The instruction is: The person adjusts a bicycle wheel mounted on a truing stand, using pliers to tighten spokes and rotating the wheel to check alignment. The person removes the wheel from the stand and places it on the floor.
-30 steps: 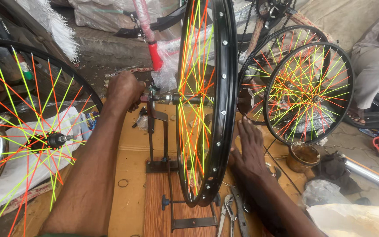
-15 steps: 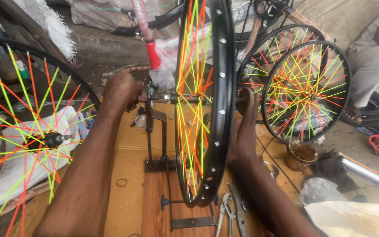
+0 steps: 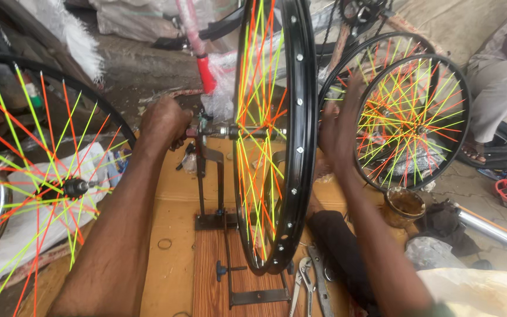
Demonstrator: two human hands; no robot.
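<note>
A black bicycle wheel [image 3: 300, 147] with orange, yellow and green spokes stands upright in a dark metal truing stand [image 3: 209, 176] on a wooden board [image 3: 174, 205]. My left hand [image 3: 162, 120] is closed around the axle end at the top of the stand's left arm. My right hand [image 3: 338, 132] is raised beside the right side of the rim, fingers spread and blurred; I cannot tell whether it touches the rim.
A second spoked wheel [image 3: 42, 176] leans at the left, and two more [image 3: 412, 123] stand at the right. Pliers [image 3: 312, 282] lie by the stand's base. A small tin of grease [image 3: 404, 205] sits right of it. Another person [image 3: 500, 82] sits at far right.
My right hand has risen from low beside the rim to hub height on the wheel's right side. My left hand stays on the axle end.
</note>
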